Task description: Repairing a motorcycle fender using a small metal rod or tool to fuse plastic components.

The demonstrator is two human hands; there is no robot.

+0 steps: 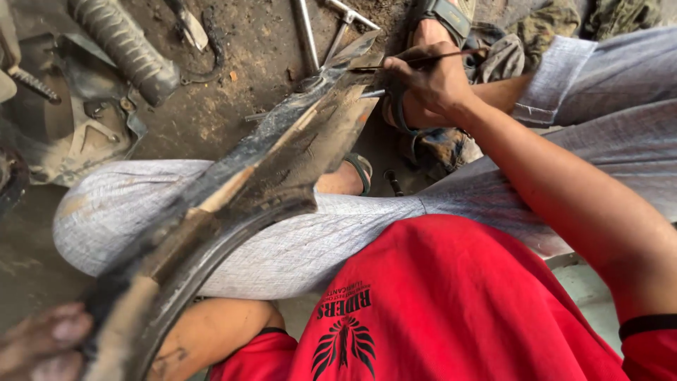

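Observation:
A long, curved, dirty black panel (261, 176), like a motorcycle mudguard, lies across my lap and reaches from the lower left to the top centre. My left hand (42, 342) grips its near end at the bottom left, blurred and close to the camera. My right hand (430, 81) is at the panel's far tip and holds a thin dark tool (416, 60), like a blade or small brush, against the edge there. I sit with grey trousers and a red shirt.
The ground is oily dirt. A ribbed black shock absorber (123, 46) and engine parts (63, 120) lie at the top left. Metal wrenches (310, 32) lie at the top centre. My sandalled foot (441, 21) and a cloth (550, 25) are at the top right.

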